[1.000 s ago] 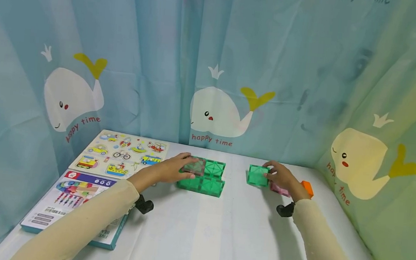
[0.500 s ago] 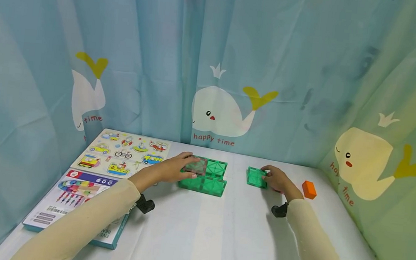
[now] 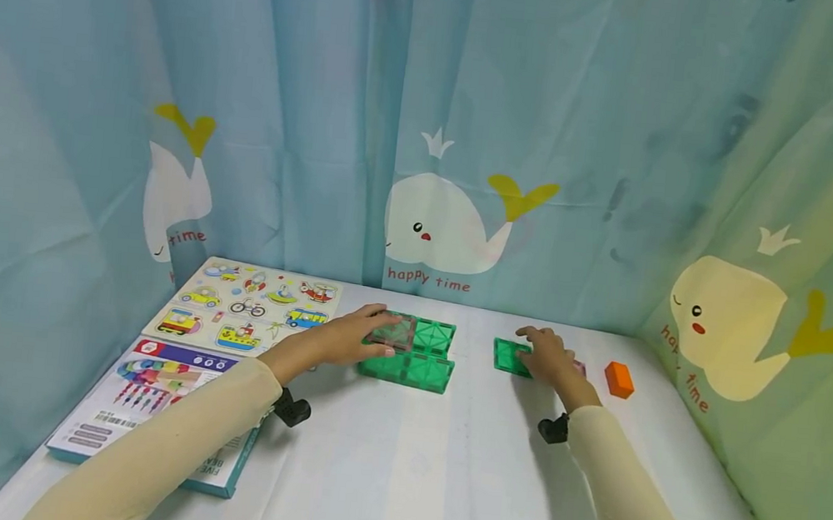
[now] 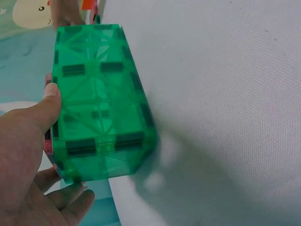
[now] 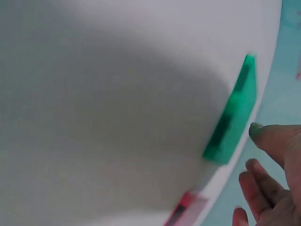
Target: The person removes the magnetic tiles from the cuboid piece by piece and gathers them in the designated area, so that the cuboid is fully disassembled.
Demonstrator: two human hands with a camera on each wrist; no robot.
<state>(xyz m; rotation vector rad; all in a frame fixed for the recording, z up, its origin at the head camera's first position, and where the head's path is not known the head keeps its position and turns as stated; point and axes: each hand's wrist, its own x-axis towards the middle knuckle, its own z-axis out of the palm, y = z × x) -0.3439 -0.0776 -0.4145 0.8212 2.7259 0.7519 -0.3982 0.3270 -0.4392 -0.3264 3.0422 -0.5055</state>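
Note:
Clear green magnetic tiles form a box-like block (image 3: 406, 369), with a pink tile (image 3: 396, 333) on its back left part. My left hand (image 3: 345, 337) grips this block at its left end; in the left wrist view the thumb lies on the pink-edged side and the fingers curl beneath. My right hand (image 3: 548, 358) is beside a separate green tile (image 3: 509, 357) lying on the table. In the right wrist view, the thumb and fingers are spread and hold nothing, and the green tile (image 5: 233, 115) lies off the thumb tip. Another pink tile (image 5: 186, 209) lies nearby, mostly hidden in the head view.
An orange block (image 3: 619, 380) lies right of my right hand. On the left are a vehicle picture board (image 3: 246, 306) and a boxed bead toy (image 3: 147, 401), partly under my left arm. A blue whale-print curtain (image 3: 306, 157) hangs behind the white table (image 3: 403, 476).
My right hand has lowered the green tile from a tilted stance to flat on the table and let it go. The left hand keeps its hold in the same place.

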